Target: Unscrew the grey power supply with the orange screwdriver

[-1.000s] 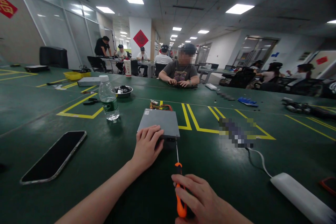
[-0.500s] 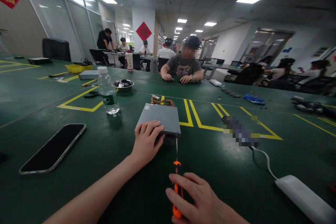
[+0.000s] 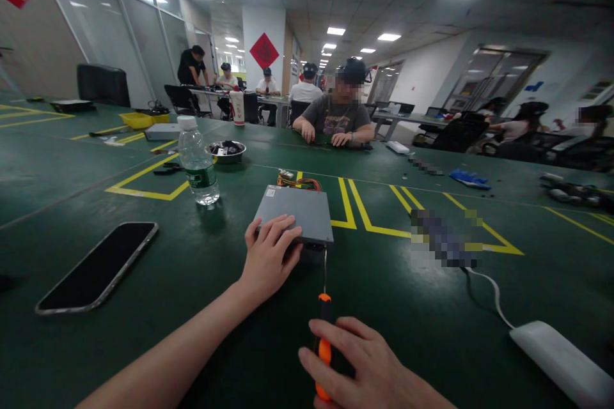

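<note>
A: What do the 2 hands have?

B: The left hand point(image 3: 268, 255) lies palm down on the near left corner of the grey box point(image 3: 296, 212), fingers spread and flat, pressing rather than gripping. The right hand point(image 3: 357, 364) is curled around the orange and black handle of the screwdriver point(image 3: 324, 326), fingers wrapped but not tight, the thumb side toward the box.

A: Where is the box?

B: On the green bench point(image 3: 192, 281), in front of the person, lying flat beside the yellow lines point(image 3: 364, 220). Coloured wires point(image 3: 300, 182) show at its far edge.

A: Anything changed over the last second?

B: Little in the hands. The left one has stayed on the same corner. The screwdriver shaft has stayed pointed at the near right edge of the box, its tip at or just under that edge; I cannot tell whether it sits in a screw. The right hand has slid slightly lower in view, and the view itself has tilted. I judge the work on that near edge is continuing, not finished.

A: What else is around?

B: A phone point(image 3: 98, 266) lies to the left, a water bottle point(image 3: 197, 163) behind it, a white charger point(image 3: 561, 361) with its cable to the right. Across the bench a person point(image 3: 338, 118) sits with both hands down.
</note>
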{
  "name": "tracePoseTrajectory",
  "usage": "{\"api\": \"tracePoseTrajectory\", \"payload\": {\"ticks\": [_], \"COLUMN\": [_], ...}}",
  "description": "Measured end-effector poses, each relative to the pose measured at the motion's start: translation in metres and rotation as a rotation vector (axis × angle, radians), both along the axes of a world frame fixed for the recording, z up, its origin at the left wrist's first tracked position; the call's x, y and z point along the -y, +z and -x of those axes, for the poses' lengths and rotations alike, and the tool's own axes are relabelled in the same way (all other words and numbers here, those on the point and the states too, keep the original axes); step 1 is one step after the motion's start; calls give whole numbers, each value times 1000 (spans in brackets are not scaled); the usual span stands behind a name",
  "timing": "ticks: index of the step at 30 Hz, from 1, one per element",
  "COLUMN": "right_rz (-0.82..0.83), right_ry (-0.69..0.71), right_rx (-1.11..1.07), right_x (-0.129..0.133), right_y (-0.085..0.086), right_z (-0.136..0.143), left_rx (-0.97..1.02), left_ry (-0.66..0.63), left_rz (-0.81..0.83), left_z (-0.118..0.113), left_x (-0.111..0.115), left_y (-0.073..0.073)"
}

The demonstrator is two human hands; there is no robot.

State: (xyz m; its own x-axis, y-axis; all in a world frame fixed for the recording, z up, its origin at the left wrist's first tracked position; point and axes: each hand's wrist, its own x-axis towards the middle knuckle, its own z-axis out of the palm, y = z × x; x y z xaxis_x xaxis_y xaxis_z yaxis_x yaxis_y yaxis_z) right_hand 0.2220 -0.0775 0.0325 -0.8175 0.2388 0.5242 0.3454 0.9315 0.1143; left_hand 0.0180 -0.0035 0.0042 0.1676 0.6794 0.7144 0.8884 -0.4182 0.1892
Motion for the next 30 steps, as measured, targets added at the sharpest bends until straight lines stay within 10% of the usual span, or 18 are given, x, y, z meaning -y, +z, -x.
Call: {"api": "tracePoseTrajectory", "payload": {"ticks": [30], "right_rz": [-25], "right_ry": [5], "right_rx": [-59], "right_x": [0], "right_y": [-11], "right_z": [1], "left_rx": [18], "left_ry": [0], "left_rz": [20], "left_z": [0], "left_x": [0], "left_y": [2]}}
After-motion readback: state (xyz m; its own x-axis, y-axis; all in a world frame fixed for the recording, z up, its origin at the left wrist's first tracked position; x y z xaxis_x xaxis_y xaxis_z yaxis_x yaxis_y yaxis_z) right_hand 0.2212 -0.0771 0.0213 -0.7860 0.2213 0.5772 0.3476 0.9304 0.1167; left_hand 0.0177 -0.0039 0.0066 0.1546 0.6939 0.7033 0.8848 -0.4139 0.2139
